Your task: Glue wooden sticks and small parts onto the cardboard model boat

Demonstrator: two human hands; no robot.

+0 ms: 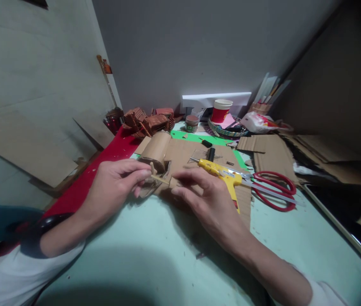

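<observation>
My left hand (116,180) pinches a small cardboard piece (151,183) with a thin wooden stick (159,178) poking out of it, just in front of a cardboard roll (156,146). My right hand (204,193) rests its fingers on the flat cardboard sheet (186,155), its fingertips touching the stick's right end. Both hands meet above the pale green table (142,250). A yellow glue gun (221,172) lies just beyond my right hand.
Red-handled scissors (274,191) lie right of the glue gun. At the back stand a red paper cup (221,110), a small jar (192,123), brown corrugated pieces (148,121) and a plastic bag (258,122). Cardboard sheets (269,146) cover the right; a red sheet (103,163) runs along the left.
</observation>
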